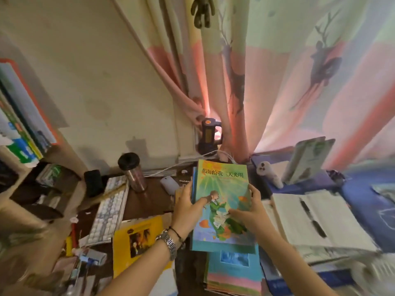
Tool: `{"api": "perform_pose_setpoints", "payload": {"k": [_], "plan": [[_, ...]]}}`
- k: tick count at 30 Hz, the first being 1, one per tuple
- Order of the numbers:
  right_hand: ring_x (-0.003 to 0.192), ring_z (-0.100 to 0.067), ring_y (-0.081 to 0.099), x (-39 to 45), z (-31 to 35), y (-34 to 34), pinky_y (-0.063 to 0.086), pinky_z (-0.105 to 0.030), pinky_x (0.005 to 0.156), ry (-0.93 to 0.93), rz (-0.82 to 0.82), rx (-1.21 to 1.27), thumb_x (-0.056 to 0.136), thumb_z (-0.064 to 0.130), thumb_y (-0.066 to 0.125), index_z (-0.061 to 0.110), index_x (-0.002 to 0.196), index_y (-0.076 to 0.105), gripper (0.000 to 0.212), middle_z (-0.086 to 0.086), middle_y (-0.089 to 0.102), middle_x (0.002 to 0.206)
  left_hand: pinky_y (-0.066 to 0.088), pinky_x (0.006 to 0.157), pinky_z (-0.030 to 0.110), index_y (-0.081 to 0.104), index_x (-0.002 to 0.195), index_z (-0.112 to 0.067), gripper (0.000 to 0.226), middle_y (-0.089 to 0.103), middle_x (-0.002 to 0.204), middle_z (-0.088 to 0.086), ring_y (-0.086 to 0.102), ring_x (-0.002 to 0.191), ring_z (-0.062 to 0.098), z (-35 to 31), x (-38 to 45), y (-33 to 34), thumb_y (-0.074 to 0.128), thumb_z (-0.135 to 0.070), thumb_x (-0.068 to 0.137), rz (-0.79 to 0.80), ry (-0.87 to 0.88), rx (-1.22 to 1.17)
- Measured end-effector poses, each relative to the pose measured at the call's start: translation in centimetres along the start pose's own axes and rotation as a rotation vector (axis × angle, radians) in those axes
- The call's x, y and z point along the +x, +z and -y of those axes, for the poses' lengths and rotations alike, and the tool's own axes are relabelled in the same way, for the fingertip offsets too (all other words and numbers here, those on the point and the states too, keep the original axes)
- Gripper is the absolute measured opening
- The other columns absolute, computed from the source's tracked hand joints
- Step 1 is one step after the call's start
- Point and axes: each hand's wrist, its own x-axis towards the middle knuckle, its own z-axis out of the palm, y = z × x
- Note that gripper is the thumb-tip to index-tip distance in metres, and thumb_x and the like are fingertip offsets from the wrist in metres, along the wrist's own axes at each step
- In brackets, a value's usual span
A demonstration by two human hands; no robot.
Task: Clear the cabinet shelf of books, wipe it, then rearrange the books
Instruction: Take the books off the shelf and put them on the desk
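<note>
I hold a small stack of books [222, 189] over the desk; the top one has a green-blue cover with a girl and Chinese title. My left hand [188, 207] grips the stack's left edge, thumb on the cover. My right hand [249, 212] holds the right edge, thumb across the cover. Below lies a pile of books [234, 272] with a blue and pink cover on top. A yellow book [136, 240] lies to the left. More books [19, 116] stand on the cabinet shelf at far left.
A white keyboard [109, 210], a dark-lidded tumbler [132, 171] and a white mouse [170, 184] sit on the brown desk. An open notebook with a pen [316, 218] lies to the right. A lantern [209, 135] stands by the curtain [277, 71].
</note>
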Motion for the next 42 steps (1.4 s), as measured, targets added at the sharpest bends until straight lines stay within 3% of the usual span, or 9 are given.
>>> {"api": "perform_pose_setpoints", "payload": {"k": [5,11,16,20,25,28,31,36,42], "plan": [[0.111,-0.024,0.058,-1.5,-4.4,-2.4,0.056,-0.041,0.086,0.135,-0.076,-0.071,0.072,-0.017,0.067,0.030,0.127,0.031,0.080,-0.005,0.053,0.122,0.055,0.077,0.029,0.052,0.121,-0.030,0.042,0.069,0.104,-0.009,0.067,0.091,0.008,4.0,-0.4,3.7,0.067,-0.013,0.086,0.106,-0.147,-0.019],[0.107,-0.016,0.055,-2.0,-8.6,-3.8,0.055,-0.031,0.078,0.302,-0.100,-0.147,0.072,-0.014,0.061,0.026,0.142,0.032,0.085,0.007,0.054,0.109,0.055,0.083,0.038,0.050,0.113,-0.030,0.034,0.066,0.098,-0.012,0.066,0.092,0.013,8.2,-0.7,6.0,0.061,-0.010,0.088,0.150,-0.275,0.119],[0.102,-0.020,0.062,-2.4,-10.7,-4.2,0.058,-0.046,0.080,0.343,-0.081,-0.156,0.065,-0.012,0.062,0.032,0.136,0.038,0.087,0.004,0.061,0.111,0.056,0.081,0.038,0.055,0.118,-0.022,0.035,0.069,0.101,-0.008,0.067,0.089,0.013,10.1,-0.5,6.2,0.066,-0.016,0.086,0.134,-0.290,0.223],[0.104,-0.020,0.062,-2.4,-11.0,-4.7,0.057,-0.048,0.082,0.317,-0.065,-0.177,0.068,-0.010,0.065,0.036,0.134,0.038,0.085,0.006,0.062,0.111,0.057,0.076,0.036,0.049,0.104,-0.032,0.032,0.068,0.097,-0.007,0.068,0.086,0.016,10.0,-0.1,6.0,0.069,-0.020,0.083,0.142,-0.280,0.303],[0.101,-0.015,0.061,-2.5,-10.7,-4.9,0.057,-0.032,0.070,0.290,-0.036,-0.315,0.073,-0.007,0.069,0.033,0.140,0.035,0.086,0.009,0.060,0.108,0.057,0.078,0.034,0.047,0.106,-0.028,0.033,0.067,0.102,-0.003,0.068,0.091,0.018,9.8,0.2,5.5,0.071,-0.023,0.083,0.207,-0.271,0.394],[0.103,-0.016,0.060,-2.4,-10.6,-5.0,0.056,-0.034,0.076,0.286,-0.015,-0.412,0.074,-0.002,0.071,0.029,0.142,0.033,0.084,0.007,0.060,0.109,0.056,0.083,0.037,0.048,0.120,-0.019,0.046,0.066,0.111,0.002,0.066,0.096,0.019,9.8,0.5,5.0,0.072,-0.020,0.080,0.297,-0.268,0.444],[0.101,-0.015,0.058,-2.3,-10.1,-4.8,0.053,-0.030,0.079,0.287,0.020,-0.567,0.076,0.003,0.070,0.019,0.138,0.039,0.071,0.005,0.057,0.109,0.056,0.084,0.039,0.051,0.119,-0.014,0.045,0.066,0.113,0.005,0.066,0.097,0.020,9.2,0.6,4.6,0.072,-0.017,0.079,0.361,-0.251,0.526],[0.120,-0.022,0.042,-1.7,-7.7,-4.4,0.045,-0.032,0.092,0.143,0.077,-1.098,0.093,0.033,0.054,0.021,0.137,0.039,0.049,-0.003,0.043,0.132,0.049,0.076,0.029,0.056,0.116,-0.015,0.037,0.065,0.104,0.002,0.060,0.088,0.015,7.4,0.3,3.2,0.069,-0.028,0.084,0.393,-0.160,0.744],[0.125,-0.017,0.045,-0.1,-2.0,-2.5,0.045,-0.028,0.095,-0.047,0.244,-1.166,0.091,0.036,0.059,0.026,0.136,0.045,0.048,0.004,0.049,0.137,0.049,0.082,0.026,0.061,0.117,-0.028,0.031,0.066,0.112,-0.008,0.062,0.103,0.015,2.4,1.1,-2.4,0.061,-0.035,0.087,0.282,-0.027,0.945]]}}
